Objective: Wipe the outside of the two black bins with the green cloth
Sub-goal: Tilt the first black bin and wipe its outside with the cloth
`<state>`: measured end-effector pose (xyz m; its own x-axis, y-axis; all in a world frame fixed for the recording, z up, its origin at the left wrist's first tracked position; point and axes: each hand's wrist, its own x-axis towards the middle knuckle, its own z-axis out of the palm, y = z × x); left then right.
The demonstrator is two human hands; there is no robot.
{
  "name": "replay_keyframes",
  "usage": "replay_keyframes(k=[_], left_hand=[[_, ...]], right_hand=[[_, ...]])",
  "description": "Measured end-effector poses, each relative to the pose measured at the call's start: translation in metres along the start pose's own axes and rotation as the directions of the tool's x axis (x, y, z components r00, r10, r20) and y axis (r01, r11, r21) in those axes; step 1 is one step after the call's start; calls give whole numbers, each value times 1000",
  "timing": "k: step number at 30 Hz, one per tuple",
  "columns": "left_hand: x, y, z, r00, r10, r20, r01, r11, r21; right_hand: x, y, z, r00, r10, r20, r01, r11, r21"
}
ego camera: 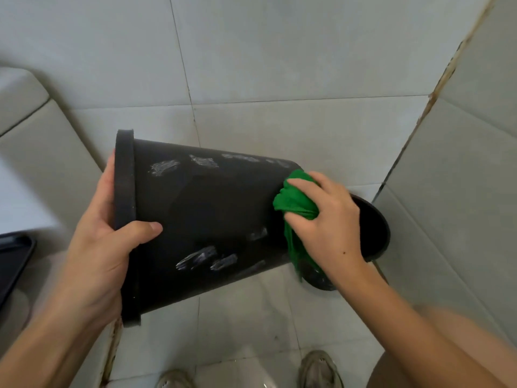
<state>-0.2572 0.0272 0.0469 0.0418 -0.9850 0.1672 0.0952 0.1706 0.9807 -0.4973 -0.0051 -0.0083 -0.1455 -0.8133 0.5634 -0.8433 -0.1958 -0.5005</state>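
Left hand [103, 242] grips the rim of a tilted bin [201, 219]; right hand [321, 219] clutches the cloth [293, 203] against its base end, above a second bin [375, 231]

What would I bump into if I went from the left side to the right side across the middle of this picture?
Dark tray → left hand gripping the bin's rim → tipped black bin → green cloth → right hand holding the cloth → second black bin standing behind it.
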Motion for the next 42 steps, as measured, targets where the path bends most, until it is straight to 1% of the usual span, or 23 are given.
replay_keyframes(k=[2,3,6,8,10,12,16,18,19,21,23,25,27,28,31,35,37,39,40,42], left_hand=[[0,0,-1,1000,-8,-12,8,1000,-6],[1,0,0,1000,-9,-17,9,1000,-10],[1,0,3,1000,-15,-23,14,1000,-27],[2,-2,6,1000,-19,-21,18,999,-46],[5,-2,10,999,-22,-26,20,997,-71],[7,-4,16,999,-14,-32,11,996,-84],[8,-7,19,999,-16,-44,12,995,-95],[8,-5,16,999,-15,-44,10,995,-98],[8,-4,14,999,-11,-45,7,995,-100],[8,0,8,998,-6,-66,0,996,-90],[7,2,4,996,-3,-84,-4,996,-86],[6,2,2,996,-10,-88,1,995,-100],[6,0,4,997,-17,-76,9,995,-104],[7,-2,6,998,-17,-65,11,995,-98],[7,-7,14,1000,10,-12,-11,997,-74],[7,-15,20,998,38,49,-34,996,-84],[6,-17,20,995,46,94,-37,995,-98],[6,-19,20,993,43,113,-33,995,-92],[6,-19,19,993,42,114,-33,996,-81],[5,-17,16,992,59,108,-54,997,-53]], right_hand=[[-1,2,1,998,-60,23,60,998,-11],[2,4,0,999,-51,14,52,999,-13],[10,9,-1,996,86,-36,-85,996,24],[7,4,2,992,114,-56,-113,993,33],[0,-8,7,997,45,-64,-42,998,38],[-12,-23,13,995,-64,-71,69,996,58],[-26,-43,19,963,-254,-88,259,964,59],[-22,-39,18,943,-316,-102,320,947,28],[-19,-34,17,943,-316,-108,319,948,13],[-9,-22,14,965,-235,-113,237,971,9],[1,-9,11,991,-83,-109,87,996,34],[7,-1,8,994,47,-97,-42,998,47],[8,-2,9,993,76,-94,-72,997,40],[7,-5,9,994,50,-93,-46,998,39],[-3,-22,10,992,-100,-74,105,993,62],[-22,-47,15,953,-289,-92,297,951,87],[-27,-54,19,929,-354,-108,364,927,92],[-24,-53,20,919,-382,-101,390,918,73],[-20,-49,19,926,-367,-86,372,926,61],[-10,-40,15,968,-244,-55,248,965,91]])
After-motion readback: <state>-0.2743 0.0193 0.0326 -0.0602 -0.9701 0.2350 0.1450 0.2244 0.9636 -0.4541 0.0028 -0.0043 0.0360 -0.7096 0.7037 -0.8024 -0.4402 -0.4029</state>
